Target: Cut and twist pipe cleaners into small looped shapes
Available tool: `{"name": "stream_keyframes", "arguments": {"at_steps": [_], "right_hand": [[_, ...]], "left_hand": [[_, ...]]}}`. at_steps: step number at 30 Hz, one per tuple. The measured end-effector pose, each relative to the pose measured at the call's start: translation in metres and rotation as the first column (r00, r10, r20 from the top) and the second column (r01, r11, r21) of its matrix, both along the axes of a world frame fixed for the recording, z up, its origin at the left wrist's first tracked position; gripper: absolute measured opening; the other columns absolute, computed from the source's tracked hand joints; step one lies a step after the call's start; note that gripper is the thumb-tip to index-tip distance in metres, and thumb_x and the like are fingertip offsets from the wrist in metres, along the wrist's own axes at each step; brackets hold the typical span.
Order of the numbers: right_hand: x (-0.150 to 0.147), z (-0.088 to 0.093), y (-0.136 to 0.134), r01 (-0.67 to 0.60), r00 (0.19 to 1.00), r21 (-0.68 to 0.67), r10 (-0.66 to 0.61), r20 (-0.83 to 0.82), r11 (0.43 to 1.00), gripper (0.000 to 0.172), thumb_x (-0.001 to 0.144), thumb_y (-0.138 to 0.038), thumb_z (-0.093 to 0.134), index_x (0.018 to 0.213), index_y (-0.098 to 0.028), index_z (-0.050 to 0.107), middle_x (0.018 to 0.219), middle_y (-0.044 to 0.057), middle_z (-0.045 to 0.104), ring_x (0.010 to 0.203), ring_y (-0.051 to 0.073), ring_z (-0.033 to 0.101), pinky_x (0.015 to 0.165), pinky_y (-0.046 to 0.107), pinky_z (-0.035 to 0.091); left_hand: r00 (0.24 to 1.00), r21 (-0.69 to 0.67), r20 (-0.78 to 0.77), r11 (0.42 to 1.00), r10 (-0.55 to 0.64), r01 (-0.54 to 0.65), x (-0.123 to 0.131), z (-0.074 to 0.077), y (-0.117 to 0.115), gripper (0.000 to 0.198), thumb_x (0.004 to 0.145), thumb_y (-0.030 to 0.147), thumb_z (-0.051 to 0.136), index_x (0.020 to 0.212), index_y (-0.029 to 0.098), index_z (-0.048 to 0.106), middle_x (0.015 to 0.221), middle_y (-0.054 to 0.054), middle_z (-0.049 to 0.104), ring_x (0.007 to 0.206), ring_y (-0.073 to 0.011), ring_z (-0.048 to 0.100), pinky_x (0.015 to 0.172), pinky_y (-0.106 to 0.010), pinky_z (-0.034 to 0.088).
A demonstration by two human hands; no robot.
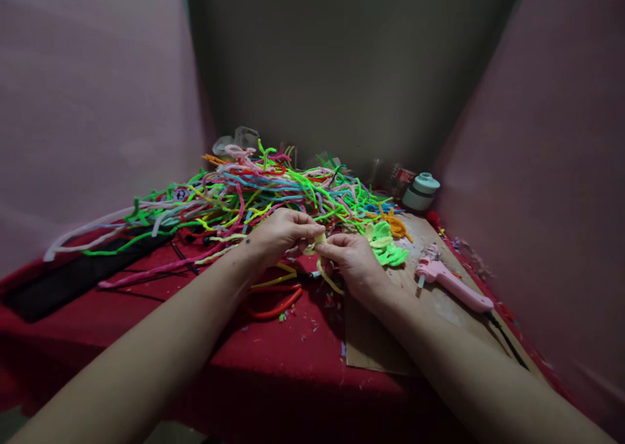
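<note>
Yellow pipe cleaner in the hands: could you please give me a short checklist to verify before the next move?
1. Yellow pipe cleaner pinched by left hand and right hand: ok.
2. Glue gun lying on cardboard, apart from both hands: ok.
3. Glue gun hot or cold: cannot tell.
4. Green pieces close beside the right hand: ok.
5. Pipe cleaner pile untangled: not ok, strands are crossed.
6. Red cloth free of scraps: not ok.
</note>
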State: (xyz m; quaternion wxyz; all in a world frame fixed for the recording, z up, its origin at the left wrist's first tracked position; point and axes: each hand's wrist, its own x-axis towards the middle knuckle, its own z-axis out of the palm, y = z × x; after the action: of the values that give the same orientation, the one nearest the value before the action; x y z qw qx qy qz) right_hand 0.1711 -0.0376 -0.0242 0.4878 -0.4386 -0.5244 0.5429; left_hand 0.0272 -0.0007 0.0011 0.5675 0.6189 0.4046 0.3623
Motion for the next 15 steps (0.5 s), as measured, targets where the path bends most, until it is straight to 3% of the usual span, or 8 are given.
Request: {"name": "stream_keyframes", "arguments": {"at_steps": [5,7,11,15], "right_hand": [[0.001,0.003,-0.002,-0.074,0.997,0.002,0.074,-0.011,0.997,0.026,0.067,-0.030,0.064,0.051,-0.015,0.051,0.041,-0.004,0.049,0.034,0.006,0.036,0.037,0.021,0.023],[0.002,0.003,0.000,-0.067,0.997,0.025,0.067,-0.029,0.997,0.026,0.068,-0.031,0.065,0.051,-0.015,0.052,0.043,-0.004,0.049,0.036,0.005,0.036,0.039,0.021,0.025],[0.005,0.002,0.006,-0.002,0.996,0.087,0.010,-0.086,0.996,0.027,0.068,-0.032,0.066,0.052,-0.014,0.053,0.045,-0.004,0.049,0.041,0.005,0.038,0.043,0.021,0.028],[0.006,0.000,0.009,0.071,0.988,0.048,-0.064,-0.144,0.996,0.025,0.066,-0.032,0.067,0.055,-0.015,0.054,0.044,-0.005,0.047,0.039,0.005,0.037,0.041,0.021,0.025]], "left_hand": [[0.988,-0.159,0.153,0.987,0.016,0.009,0.003,-0.004,0.002,0.030,0.065,0.033,0.069,0.053,0.015,0.048,0.039,0.007,0.036,0.033,-0.0016,0.023,0.036,-0.019,0.013],[0.990,-0.120,0.134,0.992,0.044,-0.027,0.004,-0.003,0.001,0.032,0.065,0.036,0.068,0.054,0.015,0.047,0.040,0.007,0.037,0.033,-0.0018,0.024,0.036,-0.018,0.015],[0.997,0.068,-0.066,0.997,0.033,-0.028,0.000,0.006,-0.003,0.035,0.070,0.048,0.062,0.064,0.014,0.054,0.046,0.005,0.046,0.035,-0.0040,0.033,0.037,-0.019,0.022],[0.936,0.233,-0.347,0.972,0.061,0.024,-0.002,0.013,-0.005,0.030,0.069,0.042,0.062,0.064,0.013,0.056,0.047,0.005,0.045,0.040,-0.0053,0.035,0.041,-0.020,0.024]]}}
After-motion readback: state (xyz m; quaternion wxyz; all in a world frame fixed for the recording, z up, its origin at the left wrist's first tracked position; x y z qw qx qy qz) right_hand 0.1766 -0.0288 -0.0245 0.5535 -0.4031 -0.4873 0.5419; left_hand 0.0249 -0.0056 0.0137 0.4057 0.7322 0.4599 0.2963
